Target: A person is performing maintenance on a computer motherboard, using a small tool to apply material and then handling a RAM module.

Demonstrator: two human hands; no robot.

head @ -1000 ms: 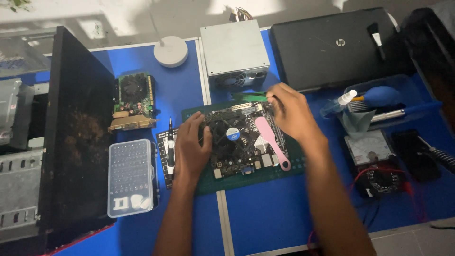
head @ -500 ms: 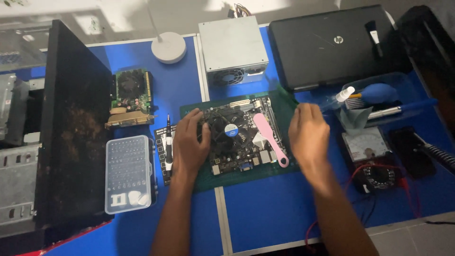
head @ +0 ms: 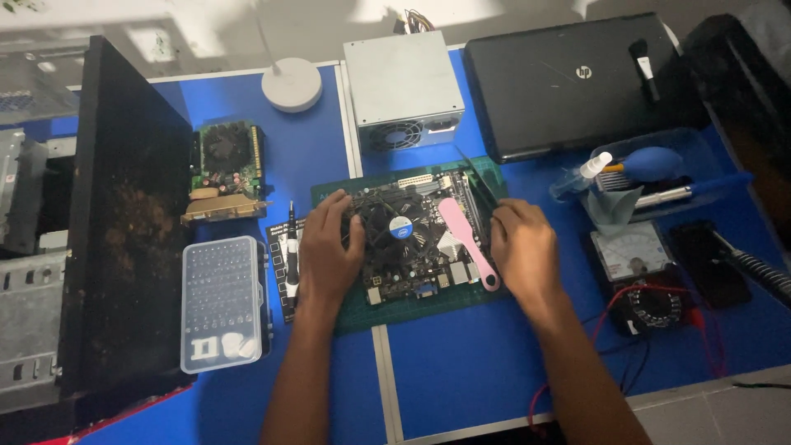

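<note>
The blue table (head: 461, 379) carries a black side panel (head: 124, 222) at the left and a closed black laptop (head: 577, 82) at the rear right. At the centre, a green mat (head: 412, 309) bears the motherboard (head: 412, 247). A pink tool (head: 468, 241) lies on the board. The left hand (head: 328, 251) rests on the board's left edge, fingers spread, gripping nothing. The right hand (head: 523, 247) pinches black tweezers (head: 478, 183) at the board's right edge.

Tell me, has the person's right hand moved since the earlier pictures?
Yes. The right hand came down from the far edge of the green motherboard to its right side, beside the pink plastic tool.
</note>
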